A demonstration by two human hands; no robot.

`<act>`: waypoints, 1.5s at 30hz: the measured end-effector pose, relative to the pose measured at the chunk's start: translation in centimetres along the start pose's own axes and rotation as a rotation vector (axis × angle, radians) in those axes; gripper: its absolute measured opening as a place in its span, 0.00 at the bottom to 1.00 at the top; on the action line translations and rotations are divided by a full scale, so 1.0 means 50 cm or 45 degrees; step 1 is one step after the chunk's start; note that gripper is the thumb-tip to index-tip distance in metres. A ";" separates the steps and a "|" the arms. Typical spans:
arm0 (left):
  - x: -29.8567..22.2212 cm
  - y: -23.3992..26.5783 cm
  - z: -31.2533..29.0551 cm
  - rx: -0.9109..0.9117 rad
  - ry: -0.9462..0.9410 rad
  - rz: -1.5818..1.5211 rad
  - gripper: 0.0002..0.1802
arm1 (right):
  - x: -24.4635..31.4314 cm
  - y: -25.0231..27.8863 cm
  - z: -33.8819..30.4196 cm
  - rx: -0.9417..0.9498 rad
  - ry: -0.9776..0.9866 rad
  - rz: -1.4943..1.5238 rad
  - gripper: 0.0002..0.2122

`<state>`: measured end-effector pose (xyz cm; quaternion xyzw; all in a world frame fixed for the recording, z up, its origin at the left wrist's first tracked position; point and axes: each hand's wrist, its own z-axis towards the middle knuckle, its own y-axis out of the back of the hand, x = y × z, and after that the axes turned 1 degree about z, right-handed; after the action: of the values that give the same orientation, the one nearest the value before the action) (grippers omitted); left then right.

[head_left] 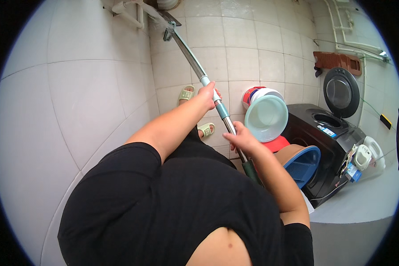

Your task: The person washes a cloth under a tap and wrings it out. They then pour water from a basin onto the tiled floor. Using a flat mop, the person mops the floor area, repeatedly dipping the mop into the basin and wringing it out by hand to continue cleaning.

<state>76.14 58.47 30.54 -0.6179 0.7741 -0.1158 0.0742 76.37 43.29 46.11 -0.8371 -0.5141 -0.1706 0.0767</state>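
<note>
A long-handled mop (188, 53) slants from the far wall down past my right side, its pole metal with pale green joints. Its flat dark head (169, 20) is held by the far left wall, where a whitish stream of water (156, 18) falls over it from the pipe. My left hand (208, 95) is closed round the upper pole at a pale joint. Lower down, my right hand (243, 136) curls loosely round the bare metal part. The dark green grip end (249, 169) runs beneath my right forearm.
A translucent pale basin (266, 118) rests against a white and red bucket (252, 95). Nearby are a blue-lined tan basin (302, 166) and a black washing machine (306, 122) with its round lid (341, 93) raised. White pipes (131, 11) stick out from the left wall. The floor is tiled (241, 60).
</note>
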 end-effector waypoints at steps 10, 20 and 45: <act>0.007 -0.002 0.007 -0.135 -0.089 0.100 0.14 | 0.009 -0.036 -0.001 -0.296 -0.044 -0.780 0.14; 0.010 0.029 0.038 0.333 0.130 -0.190 0.11 | -0.019 0.019 0.026 0.340 -0.258 0.314 0.09; 0.018 -0.006 0.058 0.340 0.220 -0.182 0.09 | 0.024 0.029 0.067 0.452 -0.480 1.052 0.06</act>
<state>76.98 57.28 27.85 -0.6438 0.7095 -0.2753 0.0805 78.84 44.67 43.48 -0.9615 -0.1648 0.1189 0.1851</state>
